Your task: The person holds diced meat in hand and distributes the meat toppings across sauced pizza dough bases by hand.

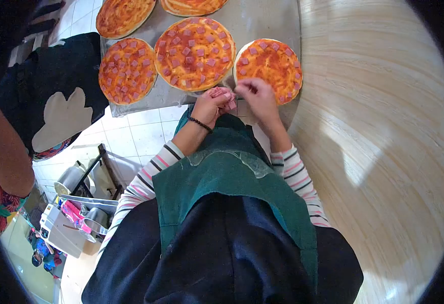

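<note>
My left hand (pixel 209 108), with a dark beaded bracelet on the wrist, is closed around a clump of pink diced ham (pixel 224 95) at the table's near edge. Just right of it, my right hand (pixel 261 101) has its fingers drawn together in a pinch; anything between them is too small to make out. The right hand overlaps the lower left of the right-hand pizza (pixel 270 68), which has sauce and ham cubes mostly around its rim. Ham cubes are spread all over the middle pizza (pixel 195 54) and the left pizza (pixel 128 72).
Two sauced pizza bases, one at the back left (pixel 125 16) and one at the back middle (pixel 194 6), lie on the metal table (pixel 262 17). A pale wood-patterned surface (pixel 369 101) curves along the right. Another person in a dark apron (pixel 55 71) stands at left, near a kitchen scale (pixel 62 230).
</note>
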Tool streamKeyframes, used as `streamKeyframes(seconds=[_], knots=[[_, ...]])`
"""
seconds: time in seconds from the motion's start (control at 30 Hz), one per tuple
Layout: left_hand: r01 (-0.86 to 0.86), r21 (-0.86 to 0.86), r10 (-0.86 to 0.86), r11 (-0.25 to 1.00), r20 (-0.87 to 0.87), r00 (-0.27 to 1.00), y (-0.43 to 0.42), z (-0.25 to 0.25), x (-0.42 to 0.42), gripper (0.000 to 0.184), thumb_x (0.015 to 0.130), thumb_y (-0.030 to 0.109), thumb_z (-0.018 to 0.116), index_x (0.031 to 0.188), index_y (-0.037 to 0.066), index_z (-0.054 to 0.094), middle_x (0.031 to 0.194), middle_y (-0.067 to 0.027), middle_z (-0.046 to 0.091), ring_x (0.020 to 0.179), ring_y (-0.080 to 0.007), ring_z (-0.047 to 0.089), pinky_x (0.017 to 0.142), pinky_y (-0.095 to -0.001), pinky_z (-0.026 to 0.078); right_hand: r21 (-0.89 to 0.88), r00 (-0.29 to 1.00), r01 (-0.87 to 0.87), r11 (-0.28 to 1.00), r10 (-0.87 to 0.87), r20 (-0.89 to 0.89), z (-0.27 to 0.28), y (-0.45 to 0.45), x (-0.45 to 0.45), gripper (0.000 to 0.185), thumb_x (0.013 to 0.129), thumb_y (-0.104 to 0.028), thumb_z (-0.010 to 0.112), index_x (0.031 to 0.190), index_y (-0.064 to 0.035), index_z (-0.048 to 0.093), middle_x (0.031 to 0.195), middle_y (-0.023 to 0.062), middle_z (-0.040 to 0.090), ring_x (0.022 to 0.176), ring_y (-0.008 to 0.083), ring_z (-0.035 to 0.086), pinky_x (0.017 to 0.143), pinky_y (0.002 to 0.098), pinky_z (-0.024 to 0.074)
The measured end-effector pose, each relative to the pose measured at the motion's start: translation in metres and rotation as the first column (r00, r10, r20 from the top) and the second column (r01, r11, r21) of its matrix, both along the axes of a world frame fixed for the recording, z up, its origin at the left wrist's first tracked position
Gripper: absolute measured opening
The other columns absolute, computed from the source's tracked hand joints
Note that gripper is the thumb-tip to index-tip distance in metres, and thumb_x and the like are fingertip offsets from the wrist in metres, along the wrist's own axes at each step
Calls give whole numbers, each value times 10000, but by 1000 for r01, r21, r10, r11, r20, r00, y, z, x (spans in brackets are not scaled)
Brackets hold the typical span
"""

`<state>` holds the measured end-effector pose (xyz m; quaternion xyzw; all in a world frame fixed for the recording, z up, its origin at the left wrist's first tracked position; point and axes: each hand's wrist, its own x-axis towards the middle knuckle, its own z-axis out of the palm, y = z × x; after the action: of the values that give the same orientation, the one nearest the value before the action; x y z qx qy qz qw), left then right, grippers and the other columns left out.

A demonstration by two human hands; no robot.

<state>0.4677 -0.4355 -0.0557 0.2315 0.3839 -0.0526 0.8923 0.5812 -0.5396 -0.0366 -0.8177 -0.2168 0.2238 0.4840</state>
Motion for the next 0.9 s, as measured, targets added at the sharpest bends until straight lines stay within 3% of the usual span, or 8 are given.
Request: streamKeyframes(seconds=[0.07,0.23,0.43,0.53,0.6,0.7,0.83,0.9], knots=[[-51,51,53,997,-44,998,-7,-1,2,110,781,96,536,879,63,500,817,-33,569,704,-122,557,649,-234,462,-73,980,-162,984,152,-128,21,-5,-13,152,668,-109,630,775,-9,592,705,89,570,613,154,554,563,255,442],[-86,-177,83,980,-29,996,-14,-12,-2,75,780,93,536,846,67,512,789,-20,562,705,-112,552,655,-227,460,-22,976,-114,993,108,-189,21,-12,-19,105,682,-63,606,758,6,581,670,83,566,580,151,552,544,261,444],[-240,-397,256,886,-14,967,-12,-16,10,73,789,87,516,818,21,525,797,-60,578,727,-147,570,669,-232,484,-23,982,-137,990,139,128,9,-8,-13,101,700,-69,583,764,8,572,686,98,571,580,155,559,541,272,443],[-300,-500,342,812,-10,940,-10,-20,15,87,790,75,509,823,-3,529,809,-91,581,759,-170,575,699,-254,492,16,989,-147,989,146,33,8,-5,-10,116,741,-70,572,835,-2,575,724,49,566,620,90,529,555,221,426],[-332,-445,365,832,-11,931,-6,-18,17,104,794,66,498,836,-24,528,818,-110,581,779,-189,576,716,-266,495,169,913,191,967,-112,-393,1,-2,-14,172,743,-92,568,884,6,564,736,46,585,629,104,542,568,239,446],[-327,-443,375,835,23,927,-4,-20,17,115,795,64,496,848,-33,529,829,-117,581,801,-196,574,721,-267,495,234,849,163,958,-16,-529,-2,-7,-12,190,758,-94,560,922,2,561,763,20,577,638,72,524,567,212,443],[-356,-393,378,848,-21,925,-2,-12,18,106,791,64,502,846,-23,528,827,-113,582,815,-200,572,725,-269,492,160,778,287,945,-132,-615,-2,-15,-6,180,756,-79,557,920,-5,566,756,12,570,636,55,514,560,190,434],[-332,-288,343,898,-13,939,7,-9,12,96,785,57,508,857,-6,516,839,-108,579,822,-199,571,733,-269,488,70,843,326,943,-257,-472,-4,-26,3,167,756,-75,558,910,-13,574,754,4,567,633,38,503,557,170,421]])
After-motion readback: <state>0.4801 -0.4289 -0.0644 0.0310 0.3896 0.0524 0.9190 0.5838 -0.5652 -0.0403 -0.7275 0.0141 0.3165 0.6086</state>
